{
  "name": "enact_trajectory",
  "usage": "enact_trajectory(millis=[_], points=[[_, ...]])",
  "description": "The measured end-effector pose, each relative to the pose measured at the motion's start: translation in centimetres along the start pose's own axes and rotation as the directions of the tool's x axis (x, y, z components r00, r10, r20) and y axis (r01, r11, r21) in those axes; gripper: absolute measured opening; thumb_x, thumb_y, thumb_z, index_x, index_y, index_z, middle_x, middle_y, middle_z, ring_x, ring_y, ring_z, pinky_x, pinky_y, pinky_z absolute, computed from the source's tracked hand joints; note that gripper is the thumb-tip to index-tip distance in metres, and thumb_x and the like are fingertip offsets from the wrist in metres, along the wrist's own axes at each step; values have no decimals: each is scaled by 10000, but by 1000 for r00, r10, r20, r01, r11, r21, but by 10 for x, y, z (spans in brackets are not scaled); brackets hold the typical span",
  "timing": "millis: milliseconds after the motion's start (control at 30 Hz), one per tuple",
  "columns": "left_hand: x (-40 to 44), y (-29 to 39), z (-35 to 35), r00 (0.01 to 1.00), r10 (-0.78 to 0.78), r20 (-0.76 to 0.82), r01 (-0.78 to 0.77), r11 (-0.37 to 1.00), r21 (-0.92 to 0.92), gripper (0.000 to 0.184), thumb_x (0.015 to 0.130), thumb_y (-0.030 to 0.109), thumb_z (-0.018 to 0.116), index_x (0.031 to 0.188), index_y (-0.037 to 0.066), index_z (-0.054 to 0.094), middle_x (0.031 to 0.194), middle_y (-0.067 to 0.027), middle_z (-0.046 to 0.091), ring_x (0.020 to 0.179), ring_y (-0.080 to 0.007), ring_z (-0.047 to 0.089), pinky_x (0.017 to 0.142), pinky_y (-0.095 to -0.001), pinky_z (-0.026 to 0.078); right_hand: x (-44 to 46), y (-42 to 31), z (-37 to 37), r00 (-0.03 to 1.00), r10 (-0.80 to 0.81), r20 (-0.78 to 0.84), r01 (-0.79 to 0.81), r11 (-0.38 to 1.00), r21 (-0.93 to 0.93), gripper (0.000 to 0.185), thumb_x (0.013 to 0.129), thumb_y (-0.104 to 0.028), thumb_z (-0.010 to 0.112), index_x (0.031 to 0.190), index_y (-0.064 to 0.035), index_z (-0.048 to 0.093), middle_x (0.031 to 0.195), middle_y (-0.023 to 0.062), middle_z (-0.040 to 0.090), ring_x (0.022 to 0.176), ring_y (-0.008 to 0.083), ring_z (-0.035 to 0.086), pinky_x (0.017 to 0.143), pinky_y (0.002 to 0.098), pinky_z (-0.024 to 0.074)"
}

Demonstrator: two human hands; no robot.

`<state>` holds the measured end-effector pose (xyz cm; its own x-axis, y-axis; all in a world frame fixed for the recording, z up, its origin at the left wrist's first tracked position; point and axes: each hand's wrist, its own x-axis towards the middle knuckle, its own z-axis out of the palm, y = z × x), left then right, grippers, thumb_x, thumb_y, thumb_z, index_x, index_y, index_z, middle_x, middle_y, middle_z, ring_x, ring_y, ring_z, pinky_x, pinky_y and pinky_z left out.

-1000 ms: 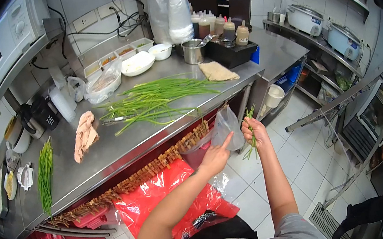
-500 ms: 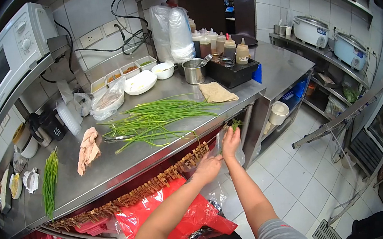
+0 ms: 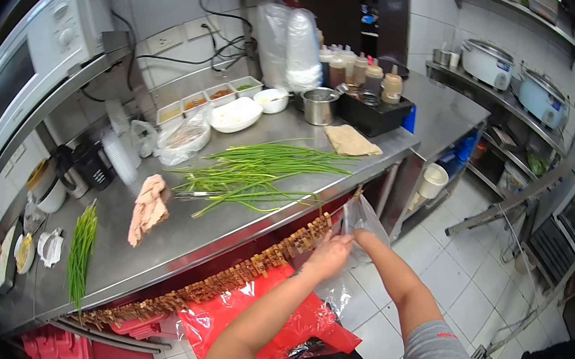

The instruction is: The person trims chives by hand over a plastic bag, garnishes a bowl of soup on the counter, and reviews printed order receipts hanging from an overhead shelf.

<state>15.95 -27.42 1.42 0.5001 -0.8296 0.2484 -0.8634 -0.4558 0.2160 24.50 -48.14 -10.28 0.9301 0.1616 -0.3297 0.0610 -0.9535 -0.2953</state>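
Note:
A clear plastic bag [image 3: 365,217] hangs at the counter's front edge, near a clothespin at its top. My left hand [image 3: 331,254] is closed at the bag's near side, its fingers pinching the plastic. Down inside the bag goes my right hand [image 3: 363,238]; its fingers are hidden from view. Long green onions [image 3: 258,172] lie spread on the steel counter [image 3: 237,231] above my hands, with a metal utensil [image 3: 193,194] partly under them. A folded tan cloth [image 3: 352,140] lies to their right.
A row of wooden clothespins [image 3: 241,273] lines the counter's front, above a red plastic bag [image 3: 247,319]. Raw pale meat [image 3: 147,210] and a green onion bundle [image 3: 83,249] lie left. Behind stand white bowls [image 3: 236,114], a steel pot [image 3: 320,106] and squeeze bottles [image 3: 391,86].
My right hand, earlier raised at the bag's mouth with green bits by its fingers, has gone down into the bag. My left hand stays at the bag's side. The camera view has shifted slightly.

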Motion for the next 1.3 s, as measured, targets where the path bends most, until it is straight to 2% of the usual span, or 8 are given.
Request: enact_trajectory(millis=[233,367,433,533,633,833,1133,1300], points=[[-97,19,-43,961,-97,-258,21,959,-282,461,755,48,591,1203,55,482,1313,-169,370,1195,-345,396,1001,-428,340,-72,-67,-99,981,-142,-130,99,952,-290,376,758,-309,599,819,59,649,868,240,624,822,386,610,734,427,487],[-212,1,-10,823,-483,-300,358,849,-388,356,791,27,563,1145,61,537,1277,-201,389,1198,-357,393,991,-393,360,-158,-131,-178,961,-274,25,275,959,-70,282,796,-239,560,834,23,657,811,207,642,762,312,634,715,378,500],[-257,10,17,745,-593,-304,459,787,-412,327,793,25,553,1119,49,550,1253,-202,412,1178,-359,411,978,-390,371,-182,-173,-217,875,-480,66,455,860,230,231,876,-193,523,920,-6,650,749,66,667,708,133,640,678,286,506],[-287,23,35,699,-646,-306,479,741,-470,293,789,24,540,1080,35,569,1229,-193,441,1142,-357,445,955,-386,391,-140,-215,-244,734,-616,-287,678,637,368,254,908,-217,499,889,-6,639,739,39,628,696,106,564,680,270,469],[-289,25,38,647,-680,-345,474,713,-516,243,801,31,517,1030,23,596,1190,-187,470,1098,-344,483,923,-368,417,-59,-255,-253,710,-451,-541,546,838,17,473,909,-411,458,1080,8,597,1057,179,614,998,299,573,884,355,425],[-298,28,35,638,-709,-300,461,664,-589,225,783,24,529,995,23,606,1168,-169,487,1030,-320,527,872,-359,447,4,-293,-235,907,-355,-226,357,934,-33,1125,657,-819,408,1368,37,235,1373,315,249,1302,422,222,1075,444,197],[-301,24,39,595,-727,-341,453,655,-606,216,763,21,536,961,28,621,1131,-164,515,992,-322,543,851,-361,456,-10,-306,-252,876,-482,-15,465,852,-239,1191,586,-524,768,1404,1,80,1351,253,324,1249,337,348,1035,360,295],[-302,24,42,585,-729,-354,436,651,-621,211,763,20,532,952,28,625,1098,-158,532,968,-314,553,844,-359,458,-1,-305,-264,871,-490,-12,477,853,-213,757,598,-388,775,1195,-12,501,1145,192,545,1032,281,533,901,332,398]])
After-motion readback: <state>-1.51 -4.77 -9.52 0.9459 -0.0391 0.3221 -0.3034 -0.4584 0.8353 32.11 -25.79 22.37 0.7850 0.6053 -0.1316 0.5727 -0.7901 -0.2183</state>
